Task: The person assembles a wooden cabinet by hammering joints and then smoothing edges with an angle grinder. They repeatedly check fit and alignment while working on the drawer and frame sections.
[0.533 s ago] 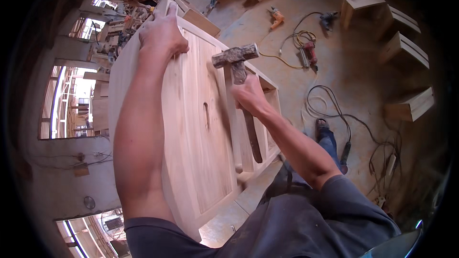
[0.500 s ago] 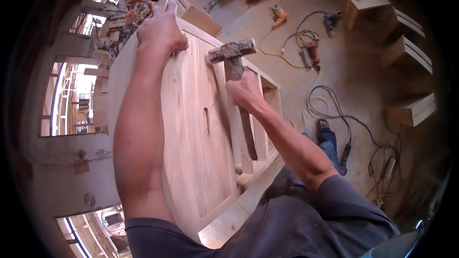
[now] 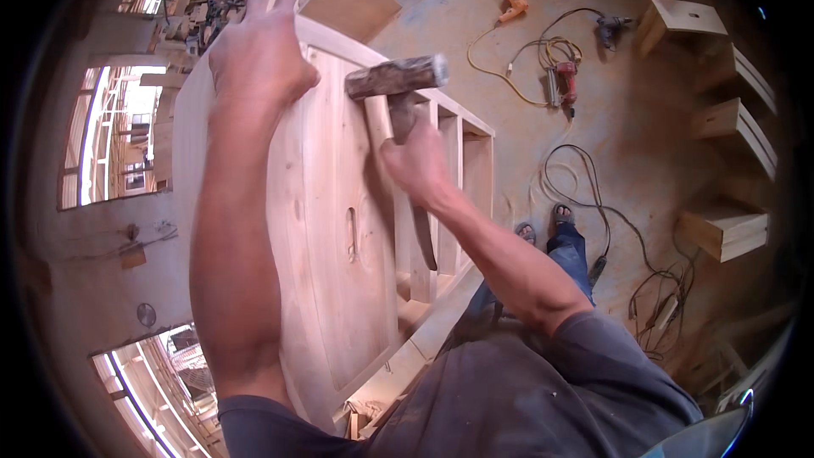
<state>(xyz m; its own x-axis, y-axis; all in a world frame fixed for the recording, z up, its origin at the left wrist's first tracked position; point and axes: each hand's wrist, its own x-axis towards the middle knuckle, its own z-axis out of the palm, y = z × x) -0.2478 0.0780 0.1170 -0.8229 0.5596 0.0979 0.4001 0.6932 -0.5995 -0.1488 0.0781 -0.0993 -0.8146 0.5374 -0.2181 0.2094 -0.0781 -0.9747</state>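
A pale wooden cabinet-like piece (image 3: 326, 288) lies in front of me, with a slotted panel and open compartments along its right side. My left hand (image 3: 261, 59) is at the far left end of it, with its fingers stretched over the edge and the thumb out to the right. My right hand (image 3: 415, 161) is closed round the wooden handle of a hammer (image 3: 397, 78), close below the head. The heavy, worn head is over the far part of the panel, and the handle runs back toward me. Whether the head touches the wood I cannot tell.
On the floor to the right lie an orange drill (image 3: 513, 3), a dark power tool (image 3: 612, 31) and a red power tool (image 3: 566, 85) with tangled cords. Several wooden stools (image 3: 725, 231) line the far right. Another wooden box (image 3: 352, 0) stands beyond the cabinet piece.
The hammer and my right hand have shifted a little left in view. My left hand has also shifted left and down, still at the far edge. The whole view has turned slightly.
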